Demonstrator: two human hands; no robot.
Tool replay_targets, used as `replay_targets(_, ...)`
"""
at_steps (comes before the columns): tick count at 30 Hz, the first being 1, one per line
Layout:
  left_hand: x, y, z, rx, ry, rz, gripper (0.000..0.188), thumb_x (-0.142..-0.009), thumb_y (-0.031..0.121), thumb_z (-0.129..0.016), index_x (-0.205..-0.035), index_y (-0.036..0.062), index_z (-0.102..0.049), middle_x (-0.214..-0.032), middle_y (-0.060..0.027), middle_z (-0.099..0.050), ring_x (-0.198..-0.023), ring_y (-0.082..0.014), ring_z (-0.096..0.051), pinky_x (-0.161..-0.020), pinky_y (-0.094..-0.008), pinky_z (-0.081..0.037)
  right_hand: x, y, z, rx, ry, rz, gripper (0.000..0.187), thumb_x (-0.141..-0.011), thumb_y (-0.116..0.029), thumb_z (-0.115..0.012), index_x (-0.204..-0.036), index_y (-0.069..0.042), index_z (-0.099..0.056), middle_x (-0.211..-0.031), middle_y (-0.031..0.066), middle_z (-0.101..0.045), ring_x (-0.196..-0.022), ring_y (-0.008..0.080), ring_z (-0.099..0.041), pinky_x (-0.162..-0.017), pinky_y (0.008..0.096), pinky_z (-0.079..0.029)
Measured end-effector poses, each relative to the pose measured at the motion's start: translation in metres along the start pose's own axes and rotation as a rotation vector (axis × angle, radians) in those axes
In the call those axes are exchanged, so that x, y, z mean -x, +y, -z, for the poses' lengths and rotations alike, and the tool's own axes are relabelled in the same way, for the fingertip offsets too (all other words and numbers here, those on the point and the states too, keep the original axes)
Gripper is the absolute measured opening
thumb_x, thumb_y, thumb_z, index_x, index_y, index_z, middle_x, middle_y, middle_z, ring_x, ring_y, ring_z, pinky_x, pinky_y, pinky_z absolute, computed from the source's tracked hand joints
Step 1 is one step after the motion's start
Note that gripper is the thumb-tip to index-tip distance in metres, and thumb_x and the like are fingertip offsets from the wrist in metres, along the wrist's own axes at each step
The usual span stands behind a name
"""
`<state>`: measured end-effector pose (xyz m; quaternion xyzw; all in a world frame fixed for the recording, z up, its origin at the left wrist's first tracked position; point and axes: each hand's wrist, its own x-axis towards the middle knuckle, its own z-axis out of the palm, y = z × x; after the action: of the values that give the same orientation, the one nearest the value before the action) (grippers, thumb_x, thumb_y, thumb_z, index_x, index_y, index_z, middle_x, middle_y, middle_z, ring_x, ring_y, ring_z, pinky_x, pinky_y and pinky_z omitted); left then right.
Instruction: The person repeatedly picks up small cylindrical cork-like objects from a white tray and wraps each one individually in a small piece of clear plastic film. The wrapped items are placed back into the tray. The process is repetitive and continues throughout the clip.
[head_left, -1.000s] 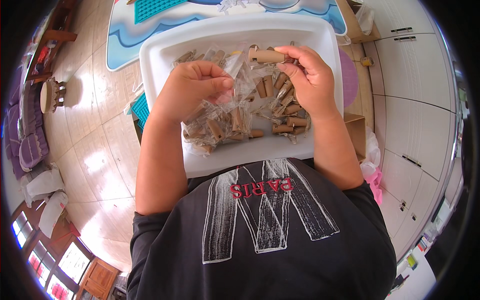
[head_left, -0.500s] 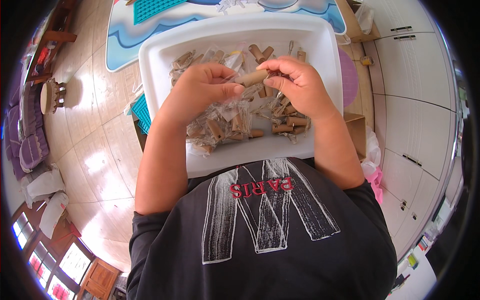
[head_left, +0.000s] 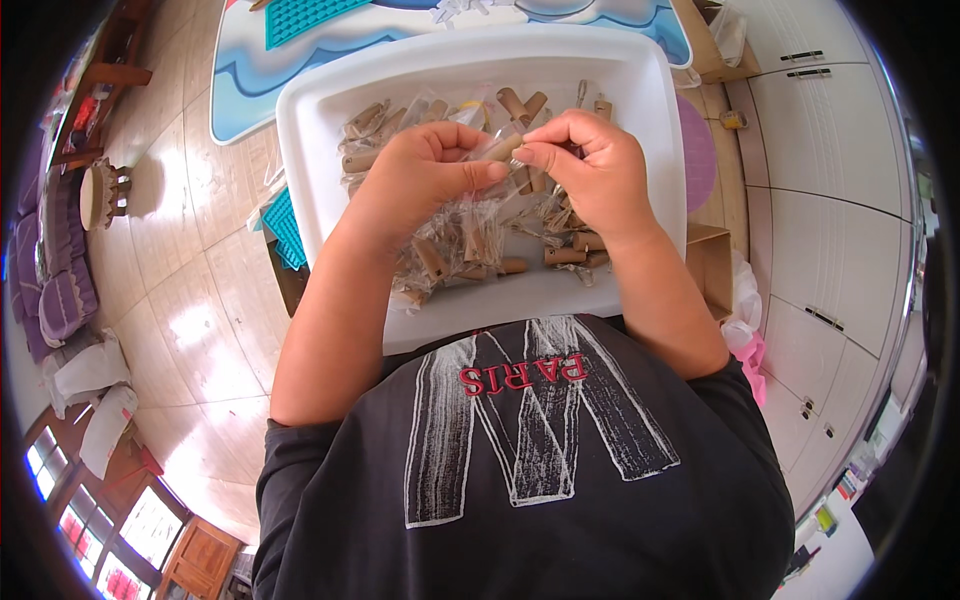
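Over a white plastic tub [head_left: 650, 120], my two hands meet around a tan cork-style string light [head_left: 502, 148], a short cylinder with thin wire. Thumb and fingers of my left hand [head_left: 432, 178] are closed on a clear plastic bag [head_left: 481, 152] at the cylinder's left end. My right hand [head_left: 592, 168] pinches the cylinder's right end, where a bit of silvery wire shows at the fingertips. The cylinder lies tilted, its left part seemingly inside the bag. Below lie several more such lights [head_left: 430, 260], some bagged, some with loose coiled wire.
Behind the tub stands a table [head_left: 240, 90] with a blue wave pattern, bearing a teal textured mat [head_left: 310, 20]. Open cardboard boxes [head_left: 708, 270] sit beside the tub. White cabinets [head_left: 830, 240] line the right, and a small round stool [head_left: 103, 194] stands on the left floor.
The cylinder has shifted slightly up and right, and less of it shows between my hands. My left hand has moved right, closer to my right hand.
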<state>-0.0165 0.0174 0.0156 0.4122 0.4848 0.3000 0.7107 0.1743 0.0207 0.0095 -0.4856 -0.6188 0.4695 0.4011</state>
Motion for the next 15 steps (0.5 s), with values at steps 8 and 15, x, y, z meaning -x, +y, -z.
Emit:
replay_targets(8,-0.002,-0.004,-0.002,0.259,0.008,0.012,0.034,-0.077,0.012,-0.069,-0.106,-0.0008,-0.055,-0.085,-0.0034,-0.064,-0.075,-0.0096,-0.060,-0.067,-0.0198,-0.045,-0.002,0.008,-0.004,0.069,0.010,0.145,0.012,-0.075,-0.014,-0.071,-0.081,-0.004,-0.068,-0.079,0.0024,-0.054,-0.063,0.0100,-0.049,-0.057,0.0226,-0.040)
replay_targets(15,-0.009,-0.013,-0.008,0.401,0.051,-0.026,0.021,-0.080,0.010,-0.065,-0.099,0.0043,-0.057,-0.090,-0.0011,-0.062,-0.081,-0.0083,-0.058,-0.069,-0.0211,-0.044,-0.001,0.011,-0.007,-0.041,0.056,0.039,0.018,-0.078,-0.017,-0.069,-0.090,-0.005,-0.067,-0.095,0.0034,-0.058,-0.067,0.0081,-0.050,-0.061,0.0208,-0.041)
